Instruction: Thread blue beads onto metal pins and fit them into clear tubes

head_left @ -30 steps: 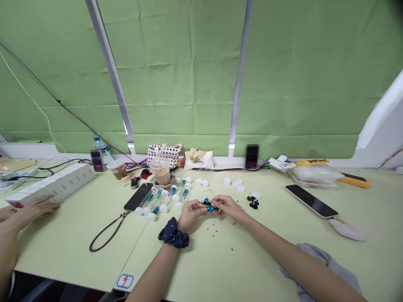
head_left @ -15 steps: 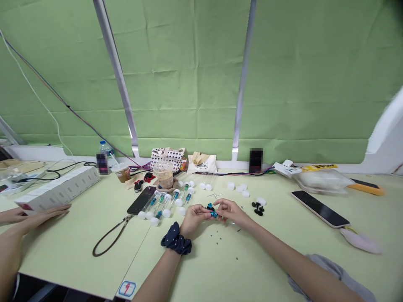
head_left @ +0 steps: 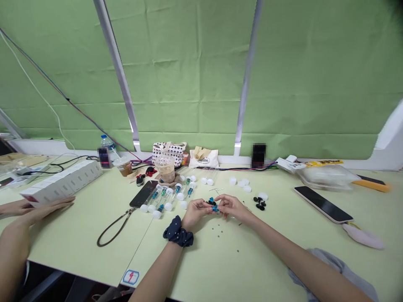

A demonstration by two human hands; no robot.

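Observation:
My left hand, with a dark dotted scrunchie at its wrist, pinches a small shiny blue piece. From the other side, my right hand has its fingers closed on the same piece. Just behind the fingertips lie another blue piece and small black parts. Several tiny grey discs are on the table in front of my hands. Black round parts sit to the right beside a white cap. Thin metal pins lie behind my hands.
Clear tubes with white caps and blue or green contents lie left of my hands, near a phone and a drink cup. Another phone is at the right. Another person's hands touch a white box at far left.
The whole view has shifted slightly, with the table's things a little higher and further right. My hands stay together at the blue piece, with hardly any change in grip.

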